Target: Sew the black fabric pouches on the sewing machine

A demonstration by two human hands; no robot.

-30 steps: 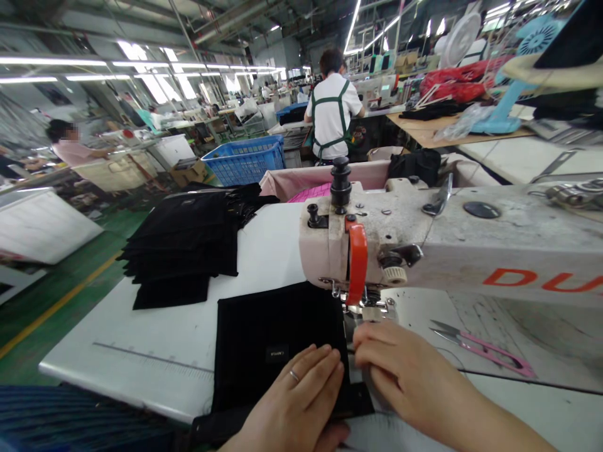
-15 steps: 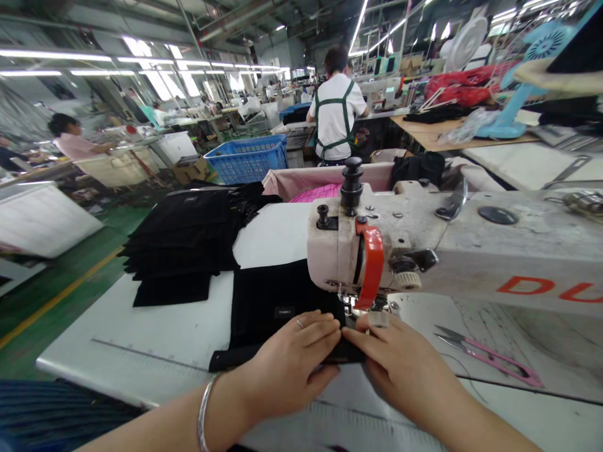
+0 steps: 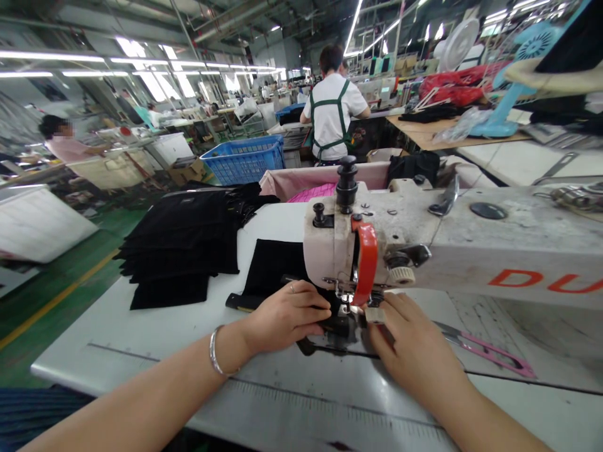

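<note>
A black fabric piece (image 3: 271, 270) lies on the white table under the head of a grey sewing machine (image 3: 424, 248) with an orange guard (image 3: 365, 263). My left hand (image 3: 287, 317) lies on the near edge of the fabric, fingers curled and pressing it down just left of the needle. My right hand (image 3: 407, 345) rests on the machine bed right of the presser foot, its fingertips at the fabric's edge under the needle. The needle itself is hidden behind the guard.
A stack of black fabric pieces (image 3: 183, 242) sits on the table (image 3: 141, 342) at the left. Pink-handled snips (image 3: 485, 351) lie to the right. A blue crate (image 3: 245, 160) stands behind, and a person in a white shirt (image 3: 334, 110) works further back.
The black piece has slid away from me under the machine head, and both hands have followed it forward to the needle. Less fabric shows in front of the foot.
</note>
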